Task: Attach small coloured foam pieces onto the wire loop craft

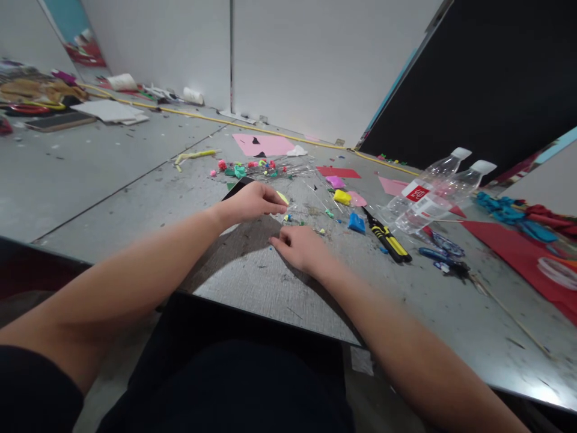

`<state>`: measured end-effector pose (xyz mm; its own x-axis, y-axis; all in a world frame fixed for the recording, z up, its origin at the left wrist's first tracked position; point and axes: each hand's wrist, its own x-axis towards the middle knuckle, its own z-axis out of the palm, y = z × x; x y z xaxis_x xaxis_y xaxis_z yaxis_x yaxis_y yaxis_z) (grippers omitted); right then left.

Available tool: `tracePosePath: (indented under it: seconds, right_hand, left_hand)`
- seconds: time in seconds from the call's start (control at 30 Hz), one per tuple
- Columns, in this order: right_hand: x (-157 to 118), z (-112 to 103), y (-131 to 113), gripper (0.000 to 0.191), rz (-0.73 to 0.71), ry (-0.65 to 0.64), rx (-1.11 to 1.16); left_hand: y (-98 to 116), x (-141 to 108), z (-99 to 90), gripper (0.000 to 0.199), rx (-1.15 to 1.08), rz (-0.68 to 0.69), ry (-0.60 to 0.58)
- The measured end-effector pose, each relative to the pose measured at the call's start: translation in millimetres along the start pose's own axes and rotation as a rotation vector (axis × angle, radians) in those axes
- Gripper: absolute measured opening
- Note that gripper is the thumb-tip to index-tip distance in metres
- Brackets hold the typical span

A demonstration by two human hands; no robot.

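My left hand [255, 201] hovers over the near part of the grey table, thumb and fingers pinched together. Whatever lies between its fingertips is too small to make out. Right behind those fingertips shows a pale yellow piece [282, 198]. My right hand [301, 248] rests low over the tabletop with curled fingers, and a tiny blue bit [271, 247] shows by its thumb tip. Small blue and yellow clay pieces [288, 218] lie just beyond the two hands. A dark phone-like slab [237, 187] is partly hidden behind my left hand.
Wire stems with coloured clay tips [265, 169] lie ahead. To the right are a blue clay packet [356, 223], a yellow one [342, 197], yellow-black pliers [388, 237], clear plastic bottles [419, 192] and red sheets [509, 246]. White pads [108, 111] lie far left.
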<state>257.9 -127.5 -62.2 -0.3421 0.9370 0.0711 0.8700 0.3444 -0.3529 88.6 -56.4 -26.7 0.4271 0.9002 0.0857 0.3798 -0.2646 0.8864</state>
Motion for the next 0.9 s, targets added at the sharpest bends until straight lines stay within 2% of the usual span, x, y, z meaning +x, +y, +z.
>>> tracePosePath:
  seconds: [0.33, 0.47, 0.7, 0.83, 0.9]
  right_hand:
    - [-7.6, -6.3, 3.1, 0.042, -0.110, -0.099, 0.076]
    - [-5.6, -5.8, 2.8, 0.041, -0.062, -0.102, 0.097]
    - [1.4, -1.1, 12.0, 0.033, 0.008, 0.053, 0.152]
    - [3.3, -2.6, 21.5, 0.031, 0.018, 0.212, 0.238]
    - [2.7, -5.1, 24.2, 0.024, 0.009, 0.284, 0.286]
  left_hand:
    - [-3.3, 0.9, 1.5, 0.024, 0.024, -0.002, -0.012]
    - [-6.4, 1.8, 0.3, 0.019, 0.052, -0.001, -0.043]
    - [-13.9, 6.7, -3.7, 0.017, 0.108, 0.003, -0.064]
    - [-12.4, 6.6, -2.5, 0.017, 0.060, -0.052, -0.104]
    - [-8.7, 3.6, -1.5, 0.015, 0.042, -0.061, -0.148]
